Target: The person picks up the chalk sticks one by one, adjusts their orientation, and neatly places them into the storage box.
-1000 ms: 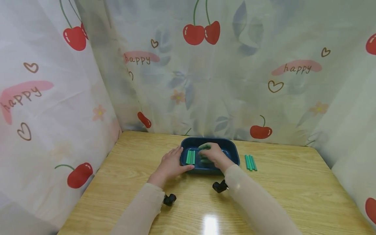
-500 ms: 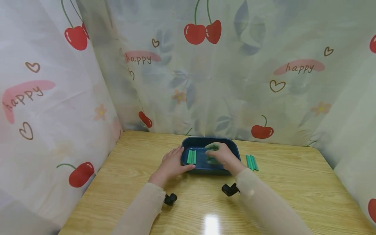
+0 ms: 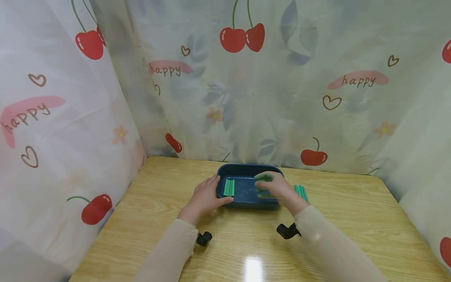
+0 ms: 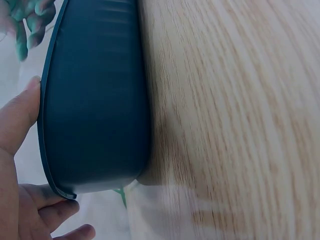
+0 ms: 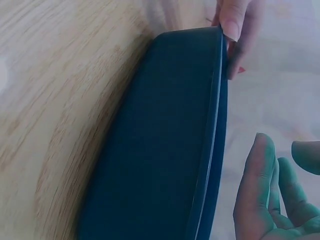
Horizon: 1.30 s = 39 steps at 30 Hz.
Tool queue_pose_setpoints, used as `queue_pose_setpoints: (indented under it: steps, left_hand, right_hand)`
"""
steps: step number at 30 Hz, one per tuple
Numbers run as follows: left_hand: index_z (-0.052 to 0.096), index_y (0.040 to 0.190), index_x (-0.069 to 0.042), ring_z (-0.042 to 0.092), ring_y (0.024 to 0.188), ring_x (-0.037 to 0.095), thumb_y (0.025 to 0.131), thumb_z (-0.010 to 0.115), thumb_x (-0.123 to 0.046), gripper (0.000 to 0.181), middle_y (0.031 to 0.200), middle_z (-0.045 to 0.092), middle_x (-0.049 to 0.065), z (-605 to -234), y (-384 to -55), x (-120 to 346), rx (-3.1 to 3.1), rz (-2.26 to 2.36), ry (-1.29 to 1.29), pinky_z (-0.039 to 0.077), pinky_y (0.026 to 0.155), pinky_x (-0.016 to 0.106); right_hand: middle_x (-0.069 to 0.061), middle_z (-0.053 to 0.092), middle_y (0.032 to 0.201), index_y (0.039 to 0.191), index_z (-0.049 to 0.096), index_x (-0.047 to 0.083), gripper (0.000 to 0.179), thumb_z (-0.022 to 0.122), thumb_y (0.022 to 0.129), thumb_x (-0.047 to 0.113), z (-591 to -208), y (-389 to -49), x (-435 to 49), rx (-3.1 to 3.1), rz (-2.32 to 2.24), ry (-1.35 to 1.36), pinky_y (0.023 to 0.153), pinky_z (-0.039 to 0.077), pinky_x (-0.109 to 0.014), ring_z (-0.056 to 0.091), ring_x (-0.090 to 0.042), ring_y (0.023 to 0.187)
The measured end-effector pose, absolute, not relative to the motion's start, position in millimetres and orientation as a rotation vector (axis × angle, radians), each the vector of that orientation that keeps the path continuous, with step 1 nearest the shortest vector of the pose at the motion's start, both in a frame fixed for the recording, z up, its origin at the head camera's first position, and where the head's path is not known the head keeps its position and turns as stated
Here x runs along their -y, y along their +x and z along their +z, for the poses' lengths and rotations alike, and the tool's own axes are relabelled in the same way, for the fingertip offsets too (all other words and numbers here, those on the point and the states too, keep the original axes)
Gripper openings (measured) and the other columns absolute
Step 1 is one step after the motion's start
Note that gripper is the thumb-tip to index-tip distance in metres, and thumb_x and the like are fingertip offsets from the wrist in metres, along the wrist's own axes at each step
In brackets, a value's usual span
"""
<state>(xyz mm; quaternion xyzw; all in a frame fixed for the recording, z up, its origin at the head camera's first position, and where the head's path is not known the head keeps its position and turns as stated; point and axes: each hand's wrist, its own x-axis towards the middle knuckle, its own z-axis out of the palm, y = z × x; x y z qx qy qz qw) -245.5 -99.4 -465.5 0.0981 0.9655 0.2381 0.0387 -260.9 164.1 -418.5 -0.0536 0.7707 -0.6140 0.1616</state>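
My left hand (image 3: 207,197) holds the left end of a dark blue plastic tray (image 3: 246,205), thumb on the near rim and fingers round the corner. The left wrist view shows this thumb (image 4: 22,112) against the tray's edge. Inside the tray, at its left end, several short green sticks (image 3: 229,188) lie side by side. Over the tray's right half hovers my right hand (image 3: 278,189), fingers loosely bent and nothing between them. Its fingers look tinted green in the right wrist view. More green sticks (image 3: 300,191) lie on the table right of the tray, partly covered by that hand.
The tray stands on a wood-grain table (image 3: 352,219), close to the back edge. A patterned curtain (image 3: 250,98) with cherries and "happy" prints hangs behind and along both sides. Black wrist-worn devices (image 3: 203,239) show under both sleeves.
My right hand has moved rightward, from beside the sticks in the tray to the tray's right side, and its fingers have spread a little. The left hand stays on the tray.
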Motion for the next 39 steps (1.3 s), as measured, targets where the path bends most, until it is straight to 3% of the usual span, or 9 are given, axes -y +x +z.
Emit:
queue_pose_setpoints:
  steps: [9,26,33,39]
  left_hand:
    - [0.028,0.159,-0.008,0.023,0.150,0.033,0.084,0.068,-0.067,0.103,0.164,0.026,0.010,-463,-244,100,-2.958,0.743,0.312,0.016,0.120,0.056]
    - [0.028,0.159,-0.008,0.023,0.150,0.032,0.084,0.068,-0.066,0.102,0.164,0.026,0.010,-463,-243,99,-2.957,0.745,0.298,0.016,0.120,0.055]
    - [0.028,0.159,-0.009,0.023,0.150,0.032,0.084,0.067,-0.068,0.103,0.164,0.026,0.010,-463,-243,100,-2.958,0.733,0.302,0.016,0.120,0.055]
    - [0.027,0.159,-0.009,0.023,0.150,0.032,0.084,0.066,-0.069,0.104,0.164,0.026,0.009,-464,-244,100,-2.955,0.733,0.305,0.015,0.120,0.054]
  right_hand:
    - [-0.018,0.063,0.111,0.129,0.058,-0.005,0.033,0.063,0.099,0.009,-412,-250,-181,-2.231,-1.729,-0.152,0.078,0.060,-0.040,0.064,-0.021,0.088]
    - [-0.008,0.065,0.106,0.132,0.053,-0.010,0.042,0.064,0.098,0.013,-412,-242,-220,-2.274,-1.725,-0.143,0.079,0.059,-0.037,0.064,-0.026,0.094]
    - [-0.024,0.062,0.119,0.134,0.051,-0.011,0.044,0.062,0.099,0.013,-417,-242,-241,-2.332,-1.698,-0.108,0.081,0.059,-0.037,0.065,-0.023,0.094]
    - [-0.020,0.064,0.118,0.138,0.049,-0.010,0.048,0.061,0.100,0.016,-419,-245,-260,-2.413,-1.644,-0.080,0.076,0.058,-0.036,0.065,-0.025,0.098]
